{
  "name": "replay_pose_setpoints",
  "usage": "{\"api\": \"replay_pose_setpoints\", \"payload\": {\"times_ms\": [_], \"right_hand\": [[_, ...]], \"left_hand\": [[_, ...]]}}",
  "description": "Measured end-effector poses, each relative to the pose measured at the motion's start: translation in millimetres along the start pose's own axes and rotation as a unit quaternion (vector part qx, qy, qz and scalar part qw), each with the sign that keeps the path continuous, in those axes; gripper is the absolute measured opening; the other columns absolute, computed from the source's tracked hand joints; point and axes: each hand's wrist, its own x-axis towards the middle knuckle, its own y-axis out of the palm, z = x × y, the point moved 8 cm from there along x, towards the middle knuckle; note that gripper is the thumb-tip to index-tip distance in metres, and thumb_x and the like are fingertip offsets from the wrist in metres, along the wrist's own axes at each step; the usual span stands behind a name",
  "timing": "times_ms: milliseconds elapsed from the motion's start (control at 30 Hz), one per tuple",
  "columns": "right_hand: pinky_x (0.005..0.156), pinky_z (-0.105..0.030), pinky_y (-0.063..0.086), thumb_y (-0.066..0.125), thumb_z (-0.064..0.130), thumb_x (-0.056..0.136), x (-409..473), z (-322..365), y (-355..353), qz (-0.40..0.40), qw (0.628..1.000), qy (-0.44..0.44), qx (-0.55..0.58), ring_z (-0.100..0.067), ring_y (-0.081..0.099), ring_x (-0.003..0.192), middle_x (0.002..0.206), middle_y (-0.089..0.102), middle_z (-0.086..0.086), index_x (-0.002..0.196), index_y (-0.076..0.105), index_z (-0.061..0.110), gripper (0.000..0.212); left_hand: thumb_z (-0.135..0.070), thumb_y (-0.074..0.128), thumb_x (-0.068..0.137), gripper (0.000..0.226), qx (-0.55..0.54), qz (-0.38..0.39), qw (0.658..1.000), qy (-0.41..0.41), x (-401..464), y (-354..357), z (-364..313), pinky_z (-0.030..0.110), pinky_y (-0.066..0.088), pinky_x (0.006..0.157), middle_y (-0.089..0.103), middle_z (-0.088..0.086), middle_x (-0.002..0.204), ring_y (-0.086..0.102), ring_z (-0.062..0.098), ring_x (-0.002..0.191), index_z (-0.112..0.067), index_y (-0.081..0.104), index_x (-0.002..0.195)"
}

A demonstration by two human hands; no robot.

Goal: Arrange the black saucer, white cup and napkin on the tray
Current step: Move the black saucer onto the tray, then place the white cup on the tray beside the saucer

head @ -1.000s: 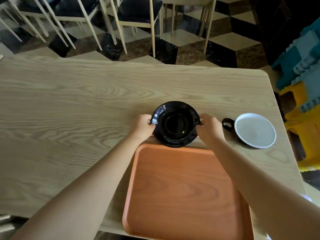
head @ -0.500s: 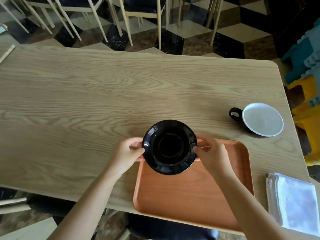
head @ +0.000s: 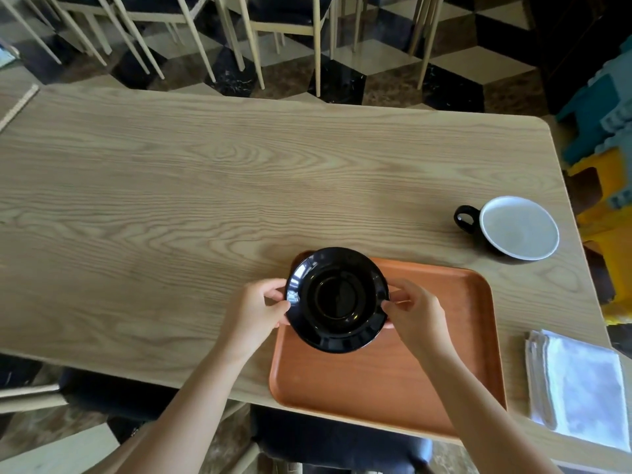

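A glossy black saucer (head: 337,299) hangs over the far left corner of the orange tray (head: 455,340). My left hand (head: 254,311) pinches its left rim and my right hand (head: 413,313) pinches its right rim. I cannot tell whether the saucer touches the tray. The cup (head: 518,227), white inside with a black outside and handle, stands on the table beyond the tray's right corner. A folded white napkin (head: 578,381) lies on the table to the right of the tray.
The wooden table (head: 171,200) stretches far to the left. Chairs (head: 280,25) stand beyond its far edge on a checkered floor. Blue and yellow plastic stools (head: 612,159) sit past the right edge. The tray's near edge reaches the table's near edge.
Both hands have carried the saucer from the table beyond the tray toward me, over the tray's far left corner. The napkin has come into view as the camera shifted.
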Motion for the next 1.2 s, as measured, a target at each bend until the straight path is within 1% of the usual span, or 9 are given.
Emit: {"api": "replay_pose_setpoints", "payload": {"times_ms": [100,167,267,400,600,700,767,967,1200], "right_hand": [[0.064,-0.02,0.046,0.059,0.004,0.078,4,1,1,-0.004,1.0,-0.004,-0.012,-0.026,0.068,0.073,0.087,0.069,-0.003,0.107,0.064,0.025,0.036],[0.061,-0.015,0.045,0.059,0.003,0.078,5,2,0,-0.006,1.0,-0.005,-0.014,-0.025,0.068,0.072,0.084,0.067,-0.002,0.107,0.064,0.024,0.036],[0.061,-0.01,0.047,0.058,0.003,0.079,4,4,0,-0.004,1.0,-0.006,-0.004,-0.023,0.068,0.07,0.08,0.064,0.002,0.107,0.064,0.023,0.035],[0.077,-0.032,0.051,0.059,0.006,0.08,3,7,0,0.001,1.0,-0.019,-0.024,-0.028,0.066,0.08,0.086,0.066,-0.004,0.11,0.062,0.023,0.034],[0.074,-0.023,0.038,0.057,0.014,0.086,-5,16,-1,0.046,0.995,-0.048,-0.078,-0.016,0.057,0.084,0.091,0.064,-0.001,0.119,0.057,0.018,0.034],[0.074,-0.023,0.039,0.058,0.016,0.085,-13,24,-15,0.025,0.986,-0.102,-0.126,-0.018,0.058,0.088,0.097,0.066,-0.005,0.115,0.06,0.015,0.03],[0.078,-0.028,0.045,0.061,0.016,0.084,-21,31,-34,-0.019,0.976,-0.144,-0.164,-0.022,0.058,0.096,0.105,0.065,-0.008,0.112,0.062,0.013,0.028],[0.089,-0.048,0.047,0.074,0.021,0.073,-16,28,-131,-0.167,0.919,-0.186,-0.305,-0.038,0.048,0.115,0.125,0.055,-0.018,0.116,0.059,0.011,0.047],[0.106,-0.046,0.032,0.066,0.036,0.08,36,-6,-194,-0.13,0.902,-0.121,-0.394,-0.034,0.022,0.138,0.153,0.021,-0.016,0.138,0.035,0.018,0.068]], "left_hand": [[-0.003,0.062,0.079,0.036,0.036,0.0,0.999,0.008,1,-2,-4,0.037,0.058,0.063,0.068,-0.003,0.086,0.069,0.014,0.053,-0.019,0.065,0.11],[-0.002,0.063,0.078,0.034,0.042,-0.001,0.999,0.006,3,-2,-5,0.04,0.058,0.066,0.07,-0.001,0.081,0.069,0.014,0.054,-0.018,0.066,0.108],[-0.001,0.064,0.079,0.037,0.033,-0.006,0.999,-0.005,3,-2,-1,0.031,0.059,0.062,0.07,0.002,0.085,0.069,0.015,0.054,-0.012,0.063,0.113],[-0.002,0.064,0.079,0.039,0.017,-0.007,1.0,-0.009,1,-4,1,0.027,0.058,0.06,0.068,0.004,0.089,0.07,0.016,0.057,-0.012,0.061,0.117],[-0.011,0.061,0.083,0.027,0.037,0.004,0.999,-0.02,0,-11,1,0.027,0.057,0.068,0.069,-0.006,0.087,0.07,0.013,0.062,-0.012,0.063,0.11],[-0.015,0.058,0.084,0.02,0.11,-0.098,0.988,0.051,-10,-22,-29,0.033,0.054,0.073,0.072,-0.002,0.086,0.068,0.013,0.07,-0.014,0.069,0.101],[-0.016,0.057,0.085,0.018,0.108,-0.114,0.978,0.135,-21,-6,-65,0.034,0.054,0.074,0.07,-0.002,0.088,0.066,0.013,0.077,-0.015,0.069,0.099],[-0.024,0.06,0.085,0.034,0.202,-0.037,0.907,0.368,-32,90,-165,0.03,0.047,0.086,0.064,0.003,0.116,0.06,0.02,0.104,-0.011,0.06,0.116],[-0.027,0.067,0.079,0.058,0.32,0.03,0.834,0.448,11,176,-226,0.044,0.039,0.102,0.043,0.018,0.141,0.042,0.033,0.127,-0.009,0.048,0.13]]}}
